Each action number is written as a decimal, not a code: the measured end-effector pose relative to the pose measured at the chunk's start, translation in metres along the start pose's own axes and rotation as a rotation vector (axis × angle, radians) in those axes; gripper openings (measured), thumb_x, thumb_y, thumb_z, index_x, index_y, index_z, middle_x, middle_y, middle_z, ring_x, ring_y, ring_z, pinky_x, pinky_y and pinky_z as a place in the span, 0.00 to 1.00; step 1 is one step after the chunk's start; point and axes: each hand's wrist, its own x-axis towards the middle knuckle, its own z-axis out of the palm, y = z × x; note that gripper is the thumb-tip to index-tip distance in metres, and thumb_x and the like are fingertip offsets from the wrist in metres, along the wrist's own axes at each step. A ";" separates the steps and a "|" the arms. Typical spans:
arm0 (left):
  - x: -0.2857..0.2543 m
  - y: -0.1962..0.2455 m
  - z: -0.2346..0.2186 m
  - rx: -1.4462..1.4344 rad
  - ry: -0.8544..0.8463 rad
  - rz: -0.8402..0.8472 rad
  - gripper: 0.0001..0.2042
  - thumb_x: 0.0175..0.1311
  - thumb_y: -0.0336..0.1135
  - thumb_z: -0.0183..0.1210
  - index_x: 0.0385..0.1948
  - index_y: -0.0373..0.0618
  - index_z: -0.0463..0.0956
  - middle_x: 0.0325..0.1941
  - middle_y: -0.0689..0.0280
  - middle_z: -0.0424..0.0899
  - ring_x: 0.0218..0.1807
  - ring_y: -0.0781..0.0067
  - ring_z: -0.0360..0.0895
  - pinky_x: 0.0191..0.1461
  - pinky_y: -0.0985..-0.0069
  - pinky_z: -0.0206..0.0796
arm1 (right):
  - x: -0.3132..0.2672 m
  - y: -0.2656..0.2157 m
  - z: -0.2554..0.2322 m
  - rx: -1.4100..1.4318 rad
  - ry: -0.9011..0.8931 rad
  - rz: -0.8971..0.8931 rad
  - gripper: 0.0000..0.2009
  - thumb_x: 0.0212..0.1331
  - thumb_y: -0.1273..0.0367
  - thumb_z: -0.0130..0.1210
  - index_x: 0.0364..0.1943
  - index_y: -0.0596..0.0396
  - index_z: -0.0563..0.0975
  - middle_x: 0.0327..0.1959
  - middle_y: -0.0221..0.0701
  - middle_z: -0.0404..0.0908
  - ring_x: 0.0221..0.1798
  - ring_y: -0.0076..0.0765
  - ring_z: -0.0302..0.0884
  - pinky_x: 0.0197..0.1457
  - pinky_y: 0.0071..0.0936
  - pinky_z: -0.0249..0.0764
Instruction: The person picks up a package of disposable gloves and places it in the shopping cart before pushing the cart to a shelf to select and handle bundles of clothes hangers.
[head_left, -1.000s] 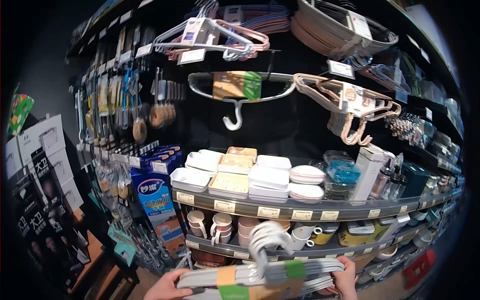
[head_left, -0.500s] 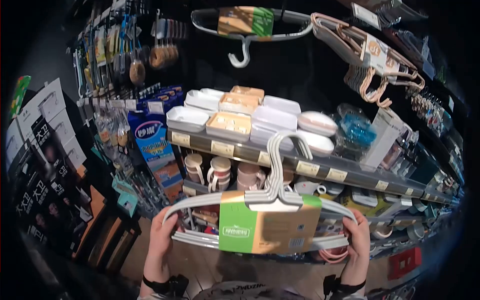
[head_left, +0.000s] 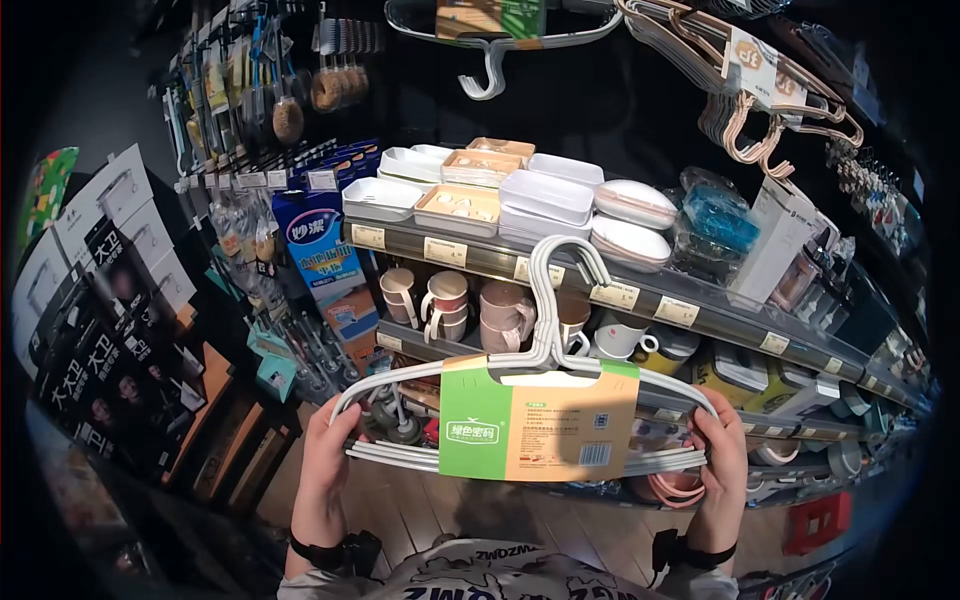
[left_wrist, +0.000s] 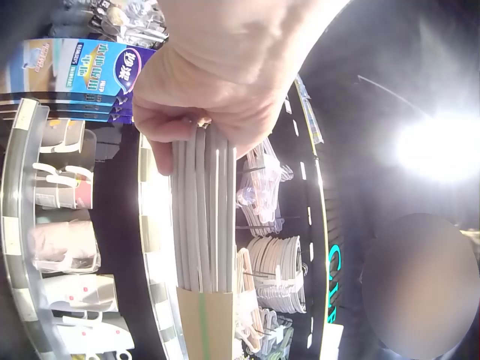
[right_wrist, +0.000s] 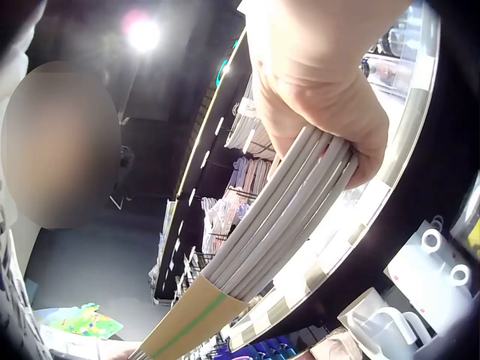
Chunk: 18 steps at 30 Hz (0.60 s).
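Note:
A bundle of grey-white clothes hangers point(head_left: 540, 330) is held up in front of the body, hooks upward. Round its middle runs a green and tan cardboard sleeve point(head_left: 535, 425) with printing and a barcode facing the head camera. My left hand point(head_left: 322, 450) grips the bundle's left end, and my right hand point(head_left: 722, 455) grips the right end. In the left wrist view, fingers and thumb wrap the stacked hanger bars point(left_wrist: 202, 217). The right wrist view likewise shows the bars point(right_wrist: 281, 217) running out from the hand into the cardboard sleeve point(right_wrist: 191, 319).
Behind the bundle, a shelf point(head_left: 480, 248) carries soap dishes point(head_left: 460, 205), with mugs point(head_left: 450, 305) on the tier below. More hangers point(head_left: 745, 80) hang above on the right. Left stand a blue box point(head_left: 320, 255) and dark printed cartons point(head_left: 110, 370). A red crate point(head_left: 817, 523) sits on the floor.
The bundle was low and seen nearly edge-on, then came up and turned its printed face toward the head camera. The head view has tilted down. Both hands have kept their grip on the ends.

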 end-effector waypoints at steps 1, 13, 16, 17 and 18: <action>-0.002 -0.001 0.000 -0.012 -0.001 -0.006 0.12 0.62 0.38 0.53 0.38 0.36 0.74 0.18 0.70 0.72 0.21 0.82 0.70 0.27 0.82 0.64 | -0.001 0.000 -0.001 0.004 -0.003 0.004 0.16 0.58 0.74 0.54 0.51 0.59 0.72 0.26 0.24 0.73 0.19 0.12 0.63 0.26 0.12 0.69; -0.028 -0.020 0.010 0.359 -0.005 0.329 0.14 0.51 0.25 0.60 0.40 0.39 0.71 0.35 0.67 0.78 0.37 0.80 0.75 0.42 0.79 0.67 | -0.003 0.030 -0.056 -1.086 -0.017 -0.500 0.19 0.58 0.75 0.42 0.55 0.54 0.70 0.54 0.43 0.72 0.58 0.47 0.68 0.60 0.36 0.64; -0.032 -0.026 0.022 0.531 0.056 0.479 0.12 0.51 0.25 0.60 0.37 0.41 0.71 0.35 0.63 0.79 0.37 0.74 0.77 0.42 0.78 0.68 | 0.023 0.066 -0.088 -0.945 -0.018 -0.673 0.17 0.63 0.74 0.37 0.55 0.55 0.68 0.48 0.42 0.73 0.47 0.40 0.72 0.52 0.34 0.69; -0.032 -0.024 0.029 0.533 0.072 0.489 0.12 0.51 0.25 0.60 0.37 0.41 0.71 0.35 0.63 0.79 0.37 0.74 0.77 0.42 0.78 0.68 | 0.032 0.066 -0.093 -0.937 -0.029 -0.687 0.17 0.63 0.74 0.37 0.55 0.55 0.68 0.48 0.42 0.73 0.47 0.40 0.72 0.52 0.34 0.69; -0.032 -0.018 0.038 0.546 0.015 0.588 0.11 0.51 0.25 0.60 0.36 0.41 0.71 0.35 0.62 0.79 0.37 0.71 0.78 0.42 0.76 0.68 | 0.030 0.061 -0.088 -0.890 -0.018 -0.612 0.17 0.63 0.73 0.38 0.55 0.55 0.68 0.47 0.41 0.73 0.46 0.39 0.72 0.51 0.33 0.69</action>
